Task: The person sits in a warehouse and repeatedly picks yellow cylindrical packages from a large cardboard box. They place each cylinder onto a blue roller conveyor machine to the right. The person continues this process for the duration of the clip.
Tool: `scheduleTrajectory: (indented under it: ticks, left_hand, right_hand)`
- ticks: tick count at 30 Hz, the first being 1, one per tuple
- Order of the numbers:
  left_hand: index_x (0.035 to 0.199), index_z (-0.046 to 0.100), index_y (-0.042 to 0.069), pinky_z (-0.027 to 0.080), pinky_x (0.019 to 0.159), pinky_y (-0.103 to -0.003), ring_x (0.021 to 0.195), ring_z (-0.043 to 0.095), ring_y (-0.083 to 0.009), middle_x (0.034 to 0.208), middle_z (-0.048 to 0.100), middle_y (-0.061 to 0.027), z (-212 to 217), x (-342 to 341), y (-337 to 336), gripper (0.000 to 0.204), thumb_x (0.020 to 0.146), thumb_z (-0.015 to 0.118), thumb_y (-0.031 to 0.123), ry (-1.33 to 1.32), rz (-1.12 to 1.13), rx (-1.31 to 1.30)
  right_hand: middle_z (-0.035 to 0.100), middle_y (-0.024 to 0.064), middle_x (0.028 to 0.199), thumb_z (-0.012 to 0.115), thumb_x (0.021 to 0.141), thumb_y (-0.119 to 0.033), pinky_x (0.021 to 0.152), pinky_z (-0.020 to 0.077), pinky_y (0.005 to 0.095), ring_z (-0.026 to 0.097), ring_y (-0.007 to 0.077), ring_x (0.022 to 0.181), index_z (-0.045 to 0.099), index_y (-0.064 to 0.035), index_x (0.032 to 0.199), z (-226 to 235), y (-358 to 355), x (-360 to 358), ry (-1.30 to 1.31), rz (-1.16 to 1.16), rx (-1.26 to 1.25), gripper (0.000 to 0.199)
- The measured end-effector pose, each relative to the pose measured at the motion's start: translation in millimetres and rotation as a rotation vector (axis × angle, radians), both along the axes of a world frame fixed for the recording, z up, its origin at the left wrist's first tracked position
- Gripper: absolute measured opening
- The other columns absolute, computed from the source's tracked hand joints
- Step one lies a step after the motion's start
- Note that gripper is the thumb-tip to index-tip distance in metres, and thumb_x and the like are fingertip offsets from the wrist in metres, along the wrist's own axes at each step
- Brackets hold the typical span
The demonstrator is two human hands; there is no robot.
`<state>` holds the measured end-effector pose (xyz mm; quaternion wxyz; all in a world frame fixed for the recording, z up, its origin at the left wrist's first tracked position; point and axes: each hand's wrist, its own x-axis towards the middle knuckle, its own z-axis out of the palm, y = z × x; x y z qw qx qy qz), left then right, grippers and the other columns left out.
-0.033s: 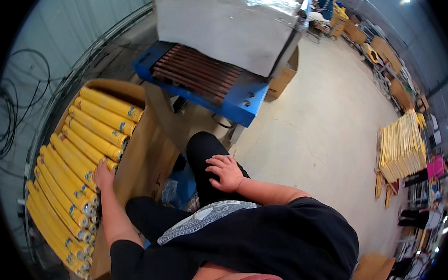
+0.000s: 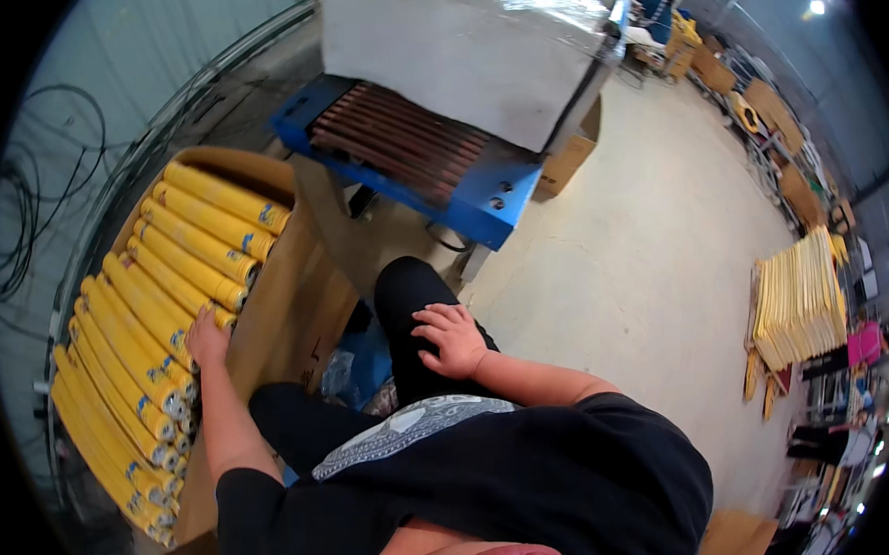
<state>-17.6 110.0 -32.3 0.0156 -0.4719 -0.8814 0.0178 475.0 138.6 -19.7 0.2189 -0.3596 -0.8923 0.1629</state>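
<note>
Left hand (image 2: pixel 207 339) lay flat, fingers spread open on yellow rolls (image 2: pixel 183 256) packed in the cardboard box (image 2: pixel 284 310), rolls stacked ahead of and beside the fingertips. Right hand (image 2: pixel 449 339) rested open on the black-trousered knee (image 2: pixel 409 286), gripping nothing.

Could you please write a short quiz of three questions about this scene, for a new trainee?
1. True or false: the left hand rests on the yellow rolls packed in the cardboard box.
2. Where is the right hand?
A. on the blue roller conveyor
B. on the person's own knee
C. on the stack of yellow sheets
3. Fill in: the rollers of the conveyor lead under a large ____ machine housing.

Key
1. True.
2. B. The hand lies open on the knee, which is clothed in black; it holds nothing.
3. Grey.
</note>
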Motion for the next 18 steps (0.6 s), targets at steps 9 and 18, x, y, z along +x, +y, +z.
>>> scheduleTrajectory:
  ticks: [9,18]
  left_hand:
    - [0.128,0.056,0.016,0.031,0.106,-0.039,0.127,0.045,-0.0229,0.144,0.044,-0.0004,11,7,0,0.053,0.078,0.067,0.028,-0.07,0.061,-0.04]
    - [0.128,0.056,0.014,0.031,0.107,-0.039,0.129,0.043,-0.0218,0.145,0.044,-0.0006,14,13,-1,0.054,0.078,0.068,0.029,-0.019,0.053,0.026]
  right_hand:
    - [0.055,0.0033,0.127,0.068,0.072,-0.028,0.102,0.031,0.0447,0.043,0.0245,0.125,0.064,-0.0153,0.103,-2,0,-3,-0.025,-0.006,0.013,0.033]
    - [0.055,0.0026,0.127,0.068,0.071,-0.027,0.102,0.0312,0.0448,0.044,0.0248,0.124,0.064,-0.0156,0.102,0,0,-2,-0.034,-0.02,0.021,0.034]
